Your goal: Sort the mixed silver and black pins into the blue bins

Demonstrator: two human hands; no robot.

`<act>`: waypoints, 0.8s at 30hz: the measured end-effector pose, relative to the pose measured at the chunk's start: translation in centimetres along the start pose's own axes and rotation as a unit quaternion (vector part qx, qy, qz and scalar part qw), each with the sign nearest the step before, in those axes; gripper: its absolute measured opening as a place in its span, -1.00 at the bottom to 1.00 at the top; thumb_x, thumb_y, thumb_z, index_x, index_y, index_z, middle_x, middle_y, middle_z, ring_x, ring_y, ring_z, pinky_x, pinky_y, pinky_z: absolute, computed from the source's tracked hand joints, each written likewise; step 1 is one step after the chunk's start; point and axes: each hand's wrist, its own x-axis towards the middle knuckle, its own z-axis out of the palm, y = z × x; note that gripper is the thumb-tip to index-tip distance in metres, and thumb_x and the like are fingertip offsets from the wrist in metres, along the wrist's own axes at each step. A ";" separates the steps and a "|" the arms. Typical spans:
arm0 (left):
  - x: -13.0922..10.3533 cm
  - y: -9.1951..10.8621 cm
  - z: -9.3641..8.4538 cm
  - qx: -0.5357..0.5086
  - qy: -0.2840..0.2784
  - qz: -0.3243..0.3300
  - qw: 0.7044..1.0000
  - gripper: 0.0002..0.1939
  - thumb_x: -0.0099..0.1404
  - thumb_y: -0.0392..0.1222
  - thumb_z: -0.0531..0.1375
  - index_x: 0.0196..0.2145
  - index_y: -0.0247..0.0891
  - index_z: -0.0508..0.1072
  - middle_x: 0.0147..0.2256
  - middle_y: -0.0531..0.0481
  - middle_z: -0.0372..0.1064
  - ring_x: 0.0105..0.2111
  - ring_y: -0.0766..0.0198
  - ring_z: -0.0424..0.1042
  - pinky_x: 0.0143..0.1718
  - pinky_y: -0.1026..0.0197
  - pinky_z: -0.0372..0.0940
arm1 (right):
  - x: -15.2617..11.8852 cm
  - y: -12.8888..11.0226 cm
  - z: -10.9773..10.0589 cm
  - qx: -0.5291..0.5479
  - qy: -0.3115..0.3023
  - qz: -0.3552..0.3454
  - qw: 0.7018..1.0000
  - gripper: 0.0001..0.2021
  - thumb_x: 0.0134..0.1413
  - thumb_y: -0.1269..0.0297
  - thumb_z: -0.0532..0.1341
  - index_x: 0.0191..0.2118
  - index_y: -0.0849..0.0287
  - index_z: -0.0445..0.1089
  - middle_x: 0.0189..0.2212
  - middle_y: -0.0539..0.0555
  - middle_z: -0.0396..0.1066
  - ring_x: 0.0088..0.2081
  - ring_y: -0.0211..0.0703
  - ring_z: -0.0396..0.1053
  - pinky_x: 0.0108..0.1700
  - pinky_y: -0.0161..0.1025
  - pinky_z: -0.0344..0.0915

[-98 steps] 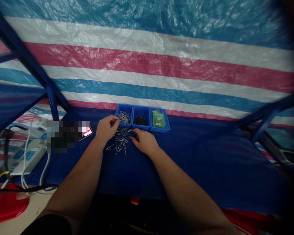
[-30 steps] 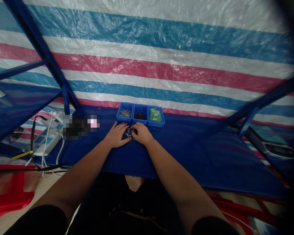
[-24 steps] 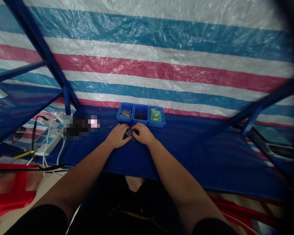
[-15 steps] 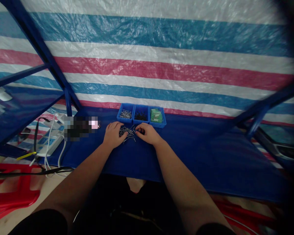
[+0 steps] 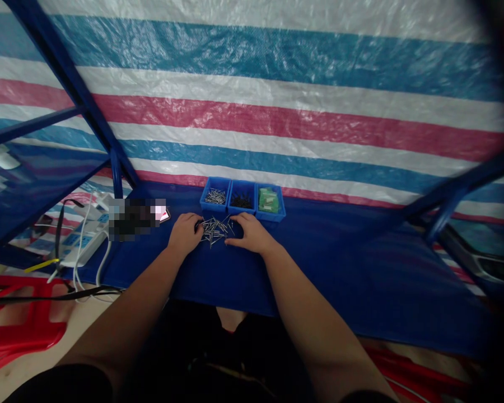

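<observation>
A loose pile of thin metal nails or screws lies on the blue table between my hands. At its left edge my left hand rests with curled fingers, and whether it pinches a piece is too small to tell. On the right side my right hand has thumb and fingers spread apart around the pile's edge, holding nothing. Just behind the pile stand three joined blue bins: the left bin holds silvery pieces, the middle bin dark pieces, the right bin green packets.
On the left of the table are a pixelated dark object, a phone and a power strip with cables. Blue metal posts frame both sides. A red stool stands at lower left, before a striped tarp.
My left hand has drawn back to the left, uncovering more of the pile. My right hand's thumb and fingers have spread apart.
</observation>
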 end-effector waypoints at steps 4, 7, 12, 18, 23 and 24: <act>0.0 0.1 0.3 -0.018 -0.008 0.004 1.000 -0.73 0.29 -0.31 0.11 -0.12 -0.23 0.55 -0.09 -0.13 0.53 -0.07 0.00 0.44 0.09 -0.08 0.32 | 0.2 -0.4 0.6 -0.035 0.006 -0.005 0.999 -0.29 0.05 -0.10 0.38 0.22 0.22 0.34 0.07 0.27 0.35 0.12 0.16 0.30 0.21 0.12 0.22; 0.1 0.3 0.4 -0.035 -0.019 0.020 0.999 -0.72 0.30 -0.32 0.10 -0.10 -0.24 0.54 -0.09 -0.13 0.54 -0.08 0.00 0.45 0.09 -0.10 0.31 | 0.6 -0.9 1.2 -0.058 0.014 0.004 0.998 -0.40 0.18 -0.05 0.29 0.22 0.21 0.35 0.06 0.27 0.36 0.09 0.15 0.29 0.18 0.09 0.24; 0.4 0.9 0.4 -0.053 -0.035 0.025 0.998 -0.72 0.28 -0.34 0.11 -0.10 -0.24 0.54 -0.15 -0.13 0.55 -0.11 0.00 0.47 0.04 -0.06 0.35 | 1.1 -2.0 2.4 -0.102 0.041 0.029 0.994 -0.47 0.28 -0.01 0.21 0.25 0.18 0.34 0.02 0.28 0.35 0.04 0.15 0.27 0.12 0.07 0.26; 0.5 1.2 0.5 -0.084 -0.038 0.003 0.996 -0.77 0.25 -0.34 0.13 -0.18 -0.23 0.54 -0.28 -0.10 0.54 -0.23 0.05 0.49 -0.06 -0.02 0.38 | 1.4 -2.7 2.7 -0.128 0.039 0.051 0.990 -0.58 0.32 0.03 0.16 0.15 0.14 0.42 -0.02 0.27 0.34 0.01 0.15 0.26 0.05 0.06 0.27; 0.5 1.0 0.4 -0.112 -0.026 -0.021 0.993 -0.80 0.22 -0.33 0.15 -0.22 -0.21 0.52 -0.33 -0.05 0.52 -0.33 0.14 0.48 -0.17 0.07 0.41 | 1.2 -2.4 2.4 -0.113 0.033 0.028 0.993 -0.64 0.33 0.09 0.17 0.11 0.16 0.44 -0.01 0.23 0.34 0.00 0.09 0.26 0.10 0.03 0.26; 0.5 1.0 0.4 -0.118 -0.025 -0.025 0.992 -0.80 0.21 -0.33 0.16 -0.23 -0.21 0.52 -0.33 -0.04 0.52 -0.35 0.16 0.48 -0.19 0.09 0.41 | 1.2 -2.3 2.3 -0.109 0.035 0.024 0.993 -0.65 0.33 0.10 0.17 0.11 0.15 0.44 -0.01 0.22 0.35 0.00 0.08 0.26 0.10 0.02 0.25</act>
